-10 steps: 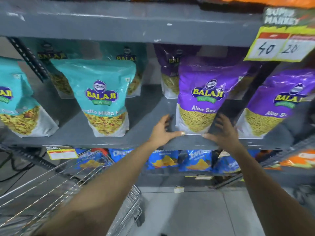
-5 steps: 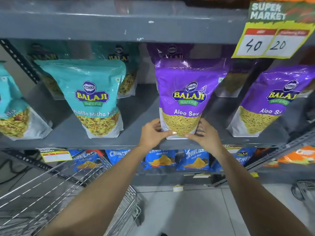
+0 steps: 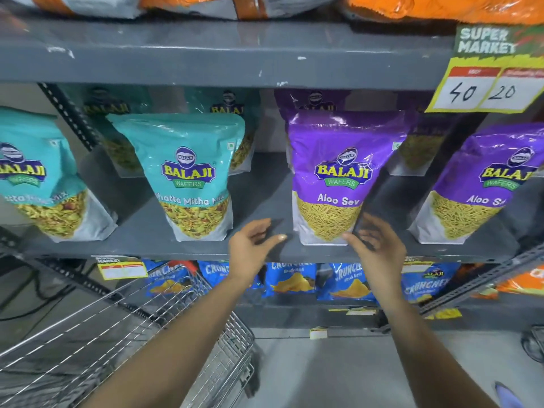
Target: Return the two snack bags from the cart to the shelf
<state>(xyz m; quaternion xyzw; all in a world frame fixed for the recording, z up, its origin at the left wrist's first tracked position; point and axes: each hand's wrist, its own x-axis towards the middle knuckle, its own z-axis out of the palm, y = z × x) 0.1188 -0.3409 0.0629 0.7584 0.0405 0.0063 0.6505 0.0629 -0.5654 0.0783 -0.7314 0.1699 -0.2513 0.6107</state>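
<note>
A grey shelf (image 3: pixel 141 245) fills my view, wire cart (image 3: pixel 117 334) near left. A purple Aloo Sev bag (image 3: pixel 338 175) stands upright on it (teal bag (image 3: pixel 191 178) to its left). My left hand (image 3: pixel 250 251) and right hand (image 3: pixel 379 248) hover open, grasping nothing, either side of its base.

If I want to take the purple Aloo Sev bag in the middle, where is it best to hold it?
Probably by the lower side edges of the Aloo Sev bag, from the front with a hand on each side. It stands upright at the shelf edge, with clear gaps left and right.
</note>
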